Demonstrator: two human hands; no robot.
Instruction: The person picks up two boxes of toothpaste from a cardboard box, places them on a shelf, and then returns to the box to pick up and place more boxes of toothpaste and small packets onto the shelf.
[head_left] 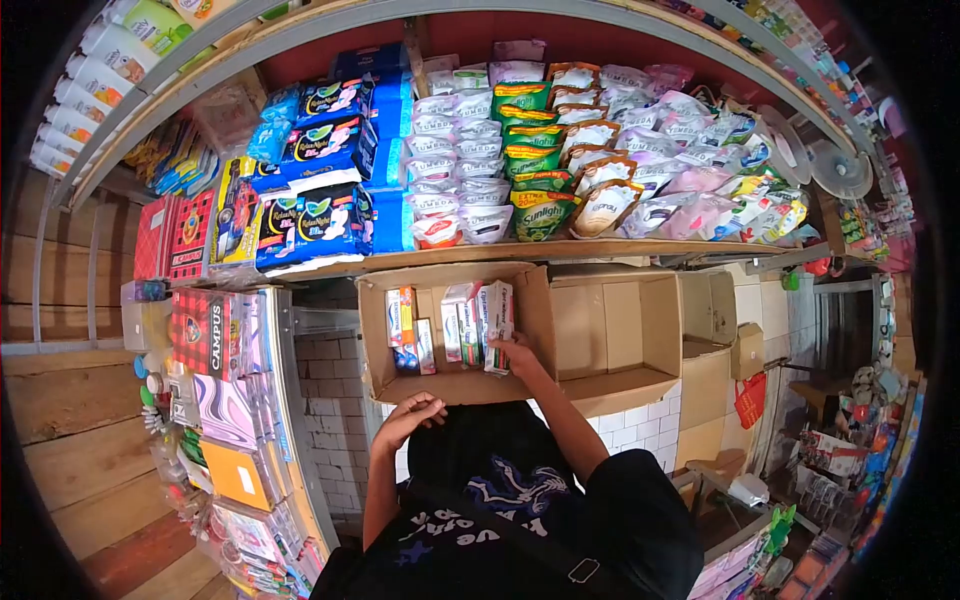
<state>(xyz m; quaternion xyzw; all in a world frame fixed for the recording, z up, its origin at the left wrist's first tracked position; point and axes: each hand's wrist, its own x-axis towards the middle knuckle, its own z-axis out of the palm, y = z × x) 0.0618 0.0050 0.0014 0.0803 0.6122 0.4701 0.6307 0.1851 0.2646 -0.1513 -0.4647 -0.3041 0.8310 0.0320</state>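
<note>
My right hand is inside the left cardboard box, with its fingers closed on the lower end of a white and green toothpaste box. Beside that box stand more toothpaste boxes in a small group. Toward the left side of the same carton are a blue and orange box and a smaller white box. Near the carton's lower left edge is my left hand, its fingers curled; whether anything small is in them cannot be made out.
A second cardboard box adjoins on the right. Above, a wooden shelf holds blue pad packs, green Sunlight pouches and many white pouches. Notebooks are stacked at the left. Further cartons stand at the right.
</note>
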